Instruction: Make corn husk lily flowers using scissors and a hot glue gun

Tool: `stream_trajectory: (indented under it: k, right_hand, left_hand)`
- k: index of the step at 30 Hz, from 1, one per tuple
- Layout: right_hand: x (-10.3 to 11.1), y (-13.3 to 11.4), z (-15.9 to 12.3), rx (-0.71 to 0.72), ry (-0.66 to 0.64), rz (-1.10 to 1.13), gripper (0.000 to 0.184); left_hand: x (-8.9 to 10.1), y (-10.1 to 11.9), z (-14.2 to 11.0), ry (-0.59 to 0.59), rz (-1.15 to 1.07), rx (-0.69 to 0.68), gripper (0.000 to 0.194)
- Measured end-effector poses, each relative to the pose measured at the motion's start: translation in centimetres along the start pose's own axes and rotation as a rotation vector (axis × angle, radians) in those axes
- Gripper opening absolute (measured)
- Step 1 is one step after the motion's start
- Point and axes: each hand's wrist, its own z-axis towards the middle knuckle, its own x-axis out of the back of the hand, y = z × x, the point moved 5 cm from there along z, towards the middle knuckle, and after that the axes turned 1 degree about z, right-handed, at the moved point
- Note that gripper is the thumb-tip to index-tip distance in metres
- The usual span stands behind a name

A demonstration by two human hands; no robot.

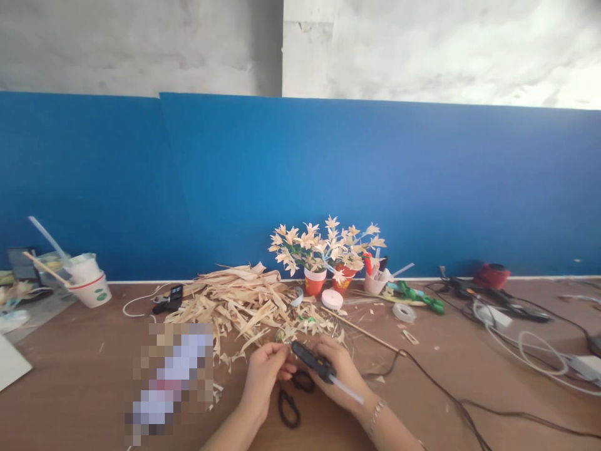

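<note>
My right hand [342,373] is wrapped round a black hot glue gun [310,361], whose whitish glue stick [348,389] juts out of the back toward my wrist. Close to the gun's front end, my left hand [263,376] has its thumb and fingers pinched together; whatever lies between them is too small to make out. Black-handled scissors [288,410] rest on the table between my hands, their blades hidden. Just beyond my fingers spreads a heap of dry, straw-coloured husk strips [244,294], with smaller scraps scattered at its near side.
Pale flowers [307,241] stand in red cups [314,283] by the blue partition [282,175]. Tape rolls [332,299] lie nearby. A dark cable [436,382] and white cords [535,351] cross the right side. A white cup [91,291] stands at left, near a blurred-out object [173,376].
</note>
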Motion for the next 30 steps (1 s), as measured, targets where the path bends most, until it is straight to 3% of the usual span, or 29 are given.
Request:
stream_trajectory:
  k: [8, 30]
  right_hand:
    - [-0.23, 0.39, 0.01, -0.019, -0.017, -0.063, 0.01]
    - [-0.14, 0.62, -0.03, -0.016, -0.001, -0.015, 0.006]
  left_hand:
    - [-0.13, 0.06, -0.12, -0.015, 0.004, -0.004, 0.027]
    - [-0.02, 0.11, 0.07, 0.015, 0.045, 0.01, 0.019]
